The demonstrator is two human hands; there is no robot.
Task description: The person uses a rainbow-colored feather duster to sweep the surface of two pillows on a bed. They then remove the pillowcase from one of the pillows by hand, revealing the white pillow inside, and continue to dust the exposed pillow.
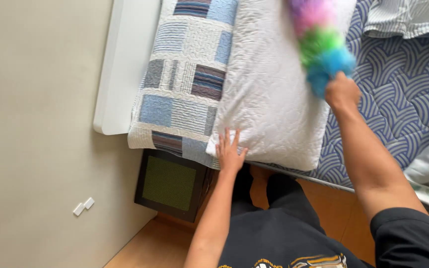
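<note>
Duster (322,47), fluffy with pink, green and blue fibres, sits in my right hand (342,92), which is closed around its handle above the white quilted pillow (269,94). My left hand (229,153) lies spread flat on the pillow's near corner. I judge a hard sweep could slide the soft pillow off the bed (398,89) edge.

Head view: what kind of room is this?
Most likely a bedroom in a home. A bed with a patterned blue cover carries a white pillow and a patchwork pillow against a white headboard, with a small dark bedside table by the wall.
</note>
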